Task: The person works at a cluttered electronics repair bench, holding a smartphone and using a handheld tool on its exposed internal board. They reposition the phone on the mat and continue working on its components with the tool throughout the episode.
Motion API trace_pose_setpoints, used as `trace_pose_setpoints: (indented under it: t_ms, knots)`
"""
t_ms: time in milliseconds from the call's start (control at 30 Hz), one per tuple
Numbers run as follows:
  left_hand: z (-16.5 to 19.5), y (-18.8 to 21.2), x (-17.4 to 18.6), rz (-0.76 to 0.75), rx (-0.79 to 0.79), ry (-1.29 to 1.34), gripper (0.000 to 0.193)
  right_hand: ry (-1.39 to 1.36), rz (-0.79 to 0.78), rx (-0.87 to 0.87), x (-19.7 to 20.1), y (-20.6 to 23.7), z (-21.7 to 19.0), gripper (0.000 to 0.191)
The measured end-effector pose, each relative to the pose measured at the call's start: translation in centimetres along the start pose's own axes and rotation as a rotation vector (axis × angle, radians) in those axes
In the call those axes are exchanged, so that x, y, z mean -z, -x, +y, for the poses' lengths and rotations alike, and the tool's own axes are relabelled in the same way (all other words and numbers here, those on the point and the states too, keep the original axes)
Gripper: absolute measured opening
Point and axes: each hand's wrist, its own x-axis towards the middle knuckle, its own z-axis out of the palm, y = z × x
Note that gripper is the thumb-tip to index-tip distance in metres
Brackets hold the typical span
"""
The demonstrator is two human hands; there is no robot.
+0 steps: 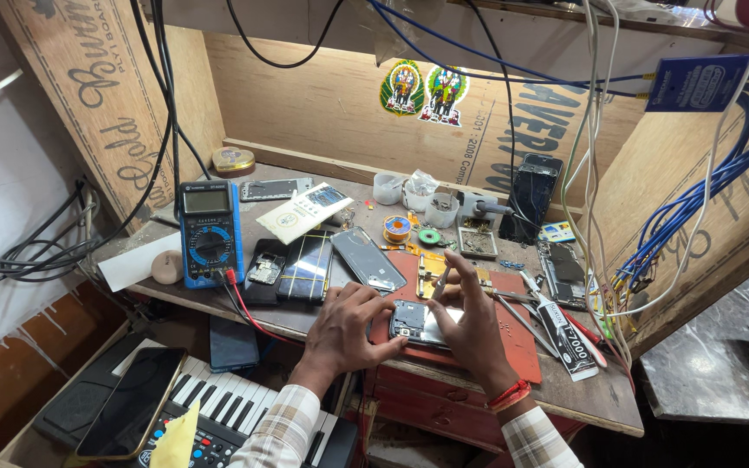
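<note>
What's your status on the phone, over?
Left hand steadies opened phone on red mat. Right hand holds tweezers over it. Nothing blocking.

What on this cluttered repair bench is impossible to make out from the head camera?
- Opened black phone: its middle is covered by the left hand and right hand.
- Thin grey metal tool: its tip is hidden behind the right hand's fingers.
- Blue multimeter: screen too small to read.
- Small electronic keyboard: cut off by the bottom edge.
</note>
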Motion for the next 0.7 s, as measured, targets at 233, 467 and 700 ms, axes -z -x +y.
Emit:
trace_pose_setpoints:
  t_ms: [233,467,700]
  knots:
    - [-0.1,0.1,0.1,0.028,-0.024,-0.005,0.058,0.037,0.008,-0.011,-0.3,0.0,-0.2,0.084]
    - [0.1,0.0,0.1,-0.006,0.008,-0.001,0.057,0.028,0.053,-0.094,0.3,0.3,-0.1,0.085]
    - [-0.1,0.2,-0.2,-0.009,0.0,0.01,0.057,-0.078,0.104,-0.121,0.8,0.5,0.3,0.085]
